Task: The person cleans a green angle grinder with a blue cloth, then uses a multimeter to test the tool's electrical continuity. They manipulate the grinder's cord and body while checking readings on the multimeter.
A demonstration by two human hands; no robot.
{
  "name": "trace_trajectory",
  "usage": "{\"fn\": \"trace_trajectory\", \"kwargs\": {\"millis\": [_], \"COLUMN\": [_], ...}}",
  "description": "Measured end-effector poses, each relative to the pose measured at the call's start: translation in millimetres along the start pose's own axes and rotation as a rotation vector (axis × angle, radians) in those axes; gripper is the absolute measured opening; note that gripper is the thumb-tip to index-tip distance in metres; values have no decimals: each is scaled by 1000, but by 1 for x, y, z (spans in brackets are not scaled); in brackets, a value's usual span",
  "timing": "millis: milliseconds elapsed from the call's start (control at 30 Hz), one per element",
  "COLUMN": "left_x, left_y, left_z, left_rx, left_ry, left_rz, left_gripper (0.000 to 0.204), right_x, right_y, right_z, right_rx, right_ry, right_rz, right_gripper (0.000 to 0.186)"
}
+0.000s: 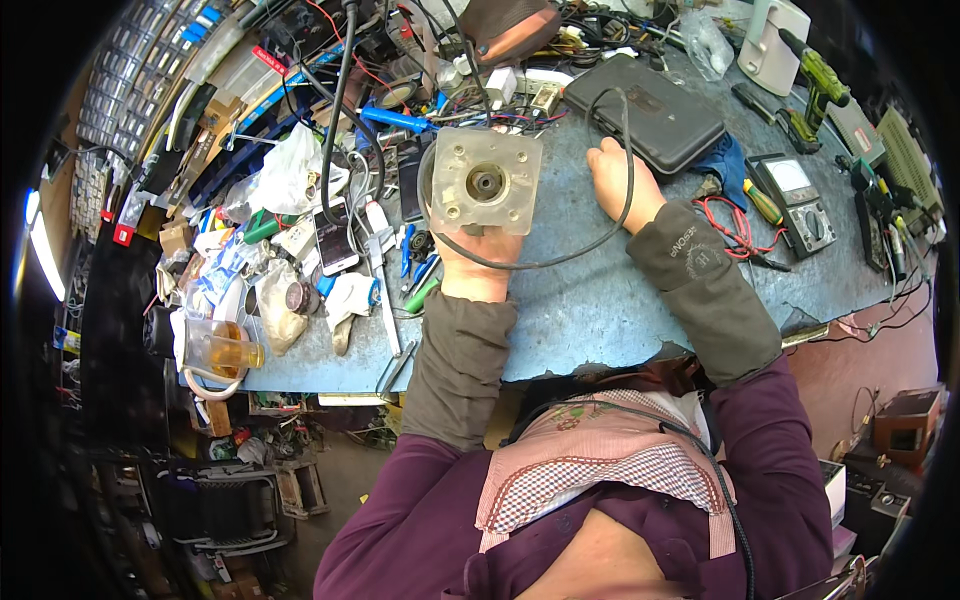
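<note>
My left hand (480,255) holds up a power tool by its body, so that its square, translucent base plate (487,182) with a round centre hole faces me. A black power cord (600,235) loops from the tool over the bench and across my right wrist. My right hand (618,178) rests fist-like on the blue benchtop (590,300), next to a flat black case (645,110); whether it grips anything is hidden. Both forearms wear grey-brown sleeves.
Clutter covers the bench's left side: a phone (335,238), white bags (290,170), screwdrivers and a glass mug of amber liquid (225,350). At the right lie a multimeter (795,195), red leads (735,230), a green cordless drill (820,85) and a white jug (772,42).
</note>
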State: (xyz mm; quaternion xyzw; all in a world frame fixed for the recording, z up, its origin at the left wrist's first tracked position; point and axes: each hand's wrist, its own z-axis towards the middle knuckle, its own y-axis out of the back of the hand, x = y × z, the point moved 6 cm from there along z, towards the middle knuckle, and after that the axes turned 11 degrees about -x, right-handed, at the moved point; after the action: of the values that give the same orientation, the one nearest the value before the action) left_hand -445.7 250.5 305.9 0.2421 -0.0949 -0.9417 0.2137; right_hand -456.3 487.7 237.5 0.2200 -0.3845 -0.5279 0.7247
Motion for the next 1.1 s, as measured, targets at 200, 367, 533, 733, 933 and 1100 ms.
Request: {"fn": "trace_trajectory", "kwargs": {"millis": [200,367,533,733,933,1100], "left_x": [12,16,-37,-40,-33,-35], "left_y": [-13,-47,-63,-67,-70,-68], "left_z": [-3,-38,-38,-39,-46,-42], "left_rx": [137,209,397,366,336,310], "left_ry": [599,1351,1126,1070,1074,1063], "left_rz": [-908,-1184,-1108,-1151,-1164,-1158], "left_gripper": [45,55,52,56,59,57], "right_x": [-45,-39,21,55,61,62], "right_y": [49,130,123,139,130,128], "right_z": [8,0,-8,-13,-15,-14], "right_rx": [-189,-648,-420,-475,-438,-405], "right_ry": [-679,-525,-365,123,144,180], "right_rz": [877,1205,1183,738,769,745], "right_gripper": [9,6,3,11,13,14]}}
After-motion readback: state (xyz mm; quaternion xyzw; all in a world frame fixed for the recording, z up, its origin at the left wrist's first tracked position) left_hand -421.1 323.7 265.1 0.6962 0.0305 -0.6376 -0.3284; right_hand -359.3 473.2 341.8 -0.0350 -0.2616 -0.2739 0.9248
